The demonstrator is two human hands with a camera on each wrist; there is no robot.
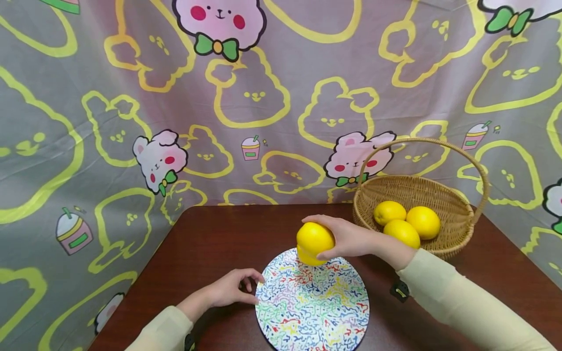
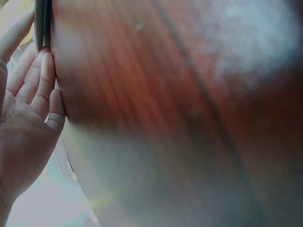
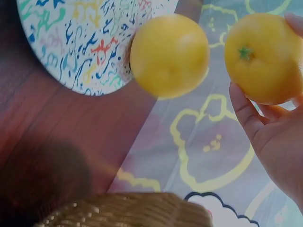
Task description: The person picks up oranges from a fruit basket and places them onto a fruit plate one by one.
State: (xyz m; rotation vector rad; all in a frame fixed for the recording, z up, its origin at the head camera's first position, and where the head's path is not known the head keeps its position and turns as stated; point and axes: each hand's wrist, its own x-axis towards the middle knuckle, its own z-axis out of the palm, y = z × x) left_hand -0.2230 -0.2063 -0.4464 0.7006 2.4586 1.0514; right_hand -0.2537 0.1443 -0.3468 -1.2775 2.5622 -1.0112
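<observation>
My right hand grips a yellow-orange orange over the far part of a round white board covered in coloured squiggles. A green star-shaped stem end shows on this held orange in the right wrist view. A second orange rests on the board; in the head view the held one hides most of it. At the board's left edge is my left hand, its fingers loosely bent and the fingertips right at the rim. In the left wrist view those fingers extend toward the board's dark edge.
A wicker basket with a tall arched handle stands at the right rear of the dark red-brown table. Three oranges lie in it, beside my right forearm. A cartoon-printed cloth hangs behind the table.
</observation>
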